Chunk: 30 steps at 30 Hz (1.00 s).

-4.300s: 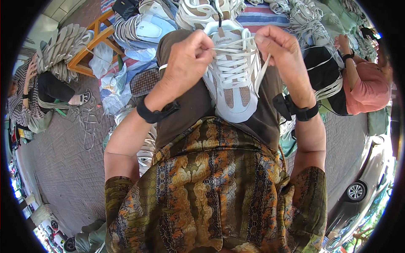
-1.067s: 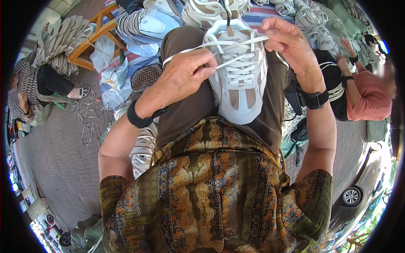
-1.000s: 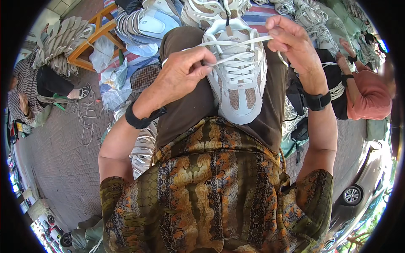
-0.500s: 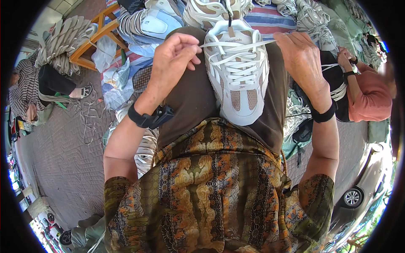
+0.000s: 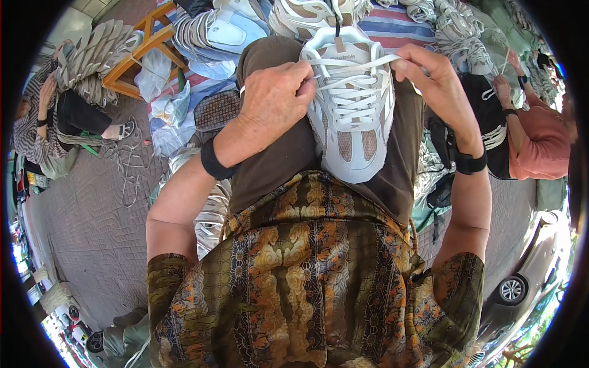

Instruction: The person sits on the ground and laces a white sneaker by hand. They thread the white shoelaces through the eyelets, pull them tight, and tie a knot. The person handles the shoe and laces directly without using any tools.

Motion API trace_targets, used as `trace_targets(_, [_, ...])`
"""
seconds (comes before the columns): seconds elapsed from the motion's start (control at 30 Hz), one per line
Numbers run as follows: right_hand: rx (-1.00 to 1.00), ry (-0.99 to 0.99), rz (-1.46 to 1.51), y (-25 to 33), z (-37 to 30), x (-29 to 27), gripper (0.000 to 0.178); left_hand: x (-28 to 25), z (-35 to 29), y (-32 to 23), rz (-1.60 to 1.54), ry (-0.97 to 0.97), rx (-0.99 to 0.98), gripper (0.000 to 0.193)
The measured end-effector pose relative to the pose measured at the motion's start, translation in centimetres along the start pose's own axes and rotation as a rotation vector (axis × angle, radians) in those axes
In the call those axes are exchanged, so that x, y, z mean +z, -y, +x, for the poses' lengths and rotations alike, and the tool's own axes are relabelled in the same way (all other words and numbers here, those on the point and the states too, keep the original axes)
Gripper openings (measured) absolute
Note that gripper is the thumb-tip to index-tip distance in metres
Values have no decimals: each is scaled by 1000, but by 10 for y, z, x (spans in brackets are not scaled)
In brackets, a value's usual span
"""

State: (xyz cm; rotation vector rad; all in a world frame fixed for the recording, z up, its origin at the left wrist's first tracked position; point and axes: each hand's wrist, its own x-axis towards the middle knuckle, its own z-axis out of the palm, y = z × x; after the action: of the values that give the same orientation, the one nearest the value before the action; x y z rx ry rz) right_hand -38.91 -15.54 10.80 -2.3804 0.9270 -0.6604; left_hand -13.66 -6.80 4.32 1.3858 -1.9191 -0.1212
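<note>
A white and beige sneaker (image 5: 353,153) rests on my lap, toe toward me, its white lace criss-crossed over the tongue. My left hand (image 5: 276,95) is closed at the sneaker's upper left side, back of the hand up, pinching the shoelace; its fingertips are partly hidden. At the upper right, my right hand (image 5: 437,83) pinches the other end of the shoelace (image 5: 377,61) between thumb and forefinger. This stretch of lace crosses the top of the tongue, where a dark loop with a beige tab (image 5: 339,43) stands up.
Another beige sneaker (image 5: 300,18) lies just beyond. Stacked shoe parts (image 5: 224,30) and a wooden stool (image 5: 138,55) are at the far left, on a striped sheet (image 5: 396,27). Co-workers sit at the left (image 5: 40,116) and right (image 5: 540,141). A car (image 5: 521,282) stands at the lower right.
My left hand has turned its back upward and moved right and down, against the sneaker's side. My right hand has turned, its fingers now facing the shoe, still on the lace.
</note>
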Motion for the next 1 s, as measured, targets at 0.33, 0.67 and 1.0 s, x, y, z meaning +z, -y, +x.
trace_targets(0.33, [-225,490,412,48,-70,23,19,5,12,10,-715,251,-407,20])
trace_targets(0.67, [245,-116,1507,-7,-7,-13,23,8,2,13,-959,239,-560,23])
trace_targets(1.0, [418,-158,818,-51,1,-2,20,-1,-11,9,-725,87,-353,17])
